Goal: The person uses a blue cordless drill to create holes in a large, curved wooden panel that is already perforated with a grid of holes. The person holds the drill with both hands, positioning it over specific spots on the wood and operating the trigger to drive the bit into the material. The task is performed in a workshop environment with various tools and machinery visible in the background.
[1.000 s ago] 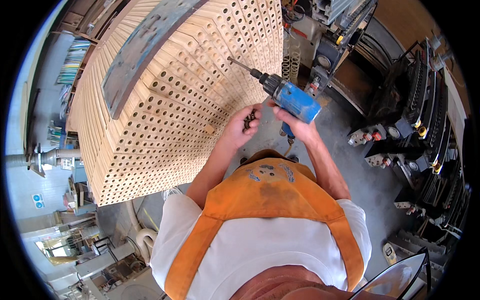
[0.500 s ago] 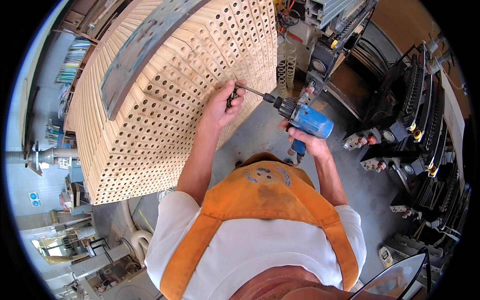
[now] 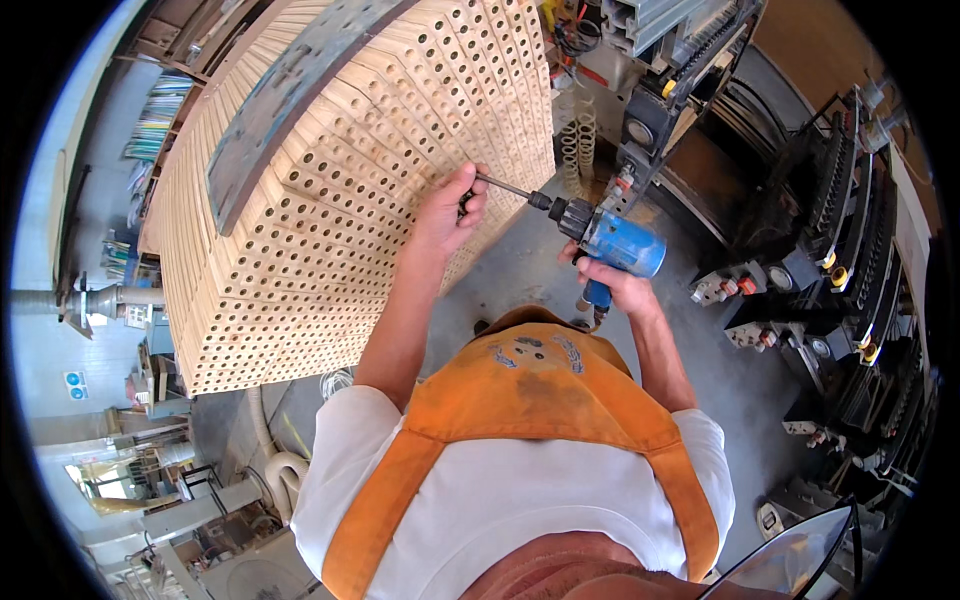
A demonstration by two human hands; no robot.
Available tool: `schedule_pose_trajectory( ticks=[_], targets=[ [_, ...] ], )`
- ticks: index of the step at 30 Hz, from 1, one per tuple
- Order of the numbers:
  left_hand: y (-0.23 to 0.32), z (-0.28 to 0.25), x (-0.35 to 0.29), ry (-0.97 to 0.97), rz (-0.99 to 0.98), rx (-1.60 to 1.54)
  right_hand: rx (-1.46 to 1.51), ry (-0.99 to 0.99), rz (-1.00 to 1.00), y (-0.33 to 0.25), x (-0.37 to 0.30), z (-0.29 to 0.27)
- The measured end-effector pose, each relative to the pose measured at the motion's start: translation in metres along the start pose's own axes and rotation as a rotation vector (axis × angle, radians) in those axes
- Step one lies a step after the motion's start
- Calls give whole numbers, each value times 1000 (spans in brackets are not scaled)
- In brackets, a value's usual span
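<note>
- The right hand (image 3: 618,284) grips the blue drill (image 3: 622,245) by its handle.
- The left hand (image 3: 445,218) curls around small dark pieces (image 3: 465,203), mostly hidden by the fingers; its thumb and forefinger meet the tip of the bit (image 3: 508,188).
- The drill lies right of the wood stack (image 3: 300,285), its bit toward it.
- Rows of holes cover the stack, many dark-rimmed.
- A worn plate (image 3: 285,110) crosses the stack's upper edge.
- Coiled hoses (image 3: 578,150) hang beyond the drill.
- Black machinery (image 3: 830,210) stands at right.

Drill casing (image 3: 628,245) smooth (scuffed); bit (image 3: 507,187) metal; stacked boards (image 3: 320,240) matt wood.
</note>
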State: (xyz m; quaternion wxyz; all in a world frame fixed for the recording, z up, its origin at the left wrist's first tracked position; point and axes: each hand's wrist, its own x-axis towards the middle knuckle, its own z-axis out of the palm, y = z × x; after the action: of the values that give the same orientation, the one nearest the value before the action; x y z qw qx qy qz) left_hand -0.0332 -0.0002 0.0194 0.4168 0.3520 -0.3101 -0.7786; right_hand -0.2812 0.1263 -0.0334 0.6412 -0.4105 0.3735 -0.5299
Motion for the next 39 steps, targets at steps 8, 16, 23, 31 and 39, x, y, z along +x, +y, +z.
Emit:
schedule_pose_trajectory(
  ticks=[8,16,23,31,39],
  targets=[
    [10,20,35,86,135,-152,-189,161,-111,-7,27,43],
    [17,11,47,-36,131,-237,79,151,-79,-6,57,47],
    [15,7,47,14,84,-269,3,157,-91,-13,62,51],
    [-20,-17,12,-100,-202,-165,-309,160,-199,-28,60,59],
    [-28,-25,4,-9,-144,-68,-340,167,-185,-37,61,62]
  ],
)
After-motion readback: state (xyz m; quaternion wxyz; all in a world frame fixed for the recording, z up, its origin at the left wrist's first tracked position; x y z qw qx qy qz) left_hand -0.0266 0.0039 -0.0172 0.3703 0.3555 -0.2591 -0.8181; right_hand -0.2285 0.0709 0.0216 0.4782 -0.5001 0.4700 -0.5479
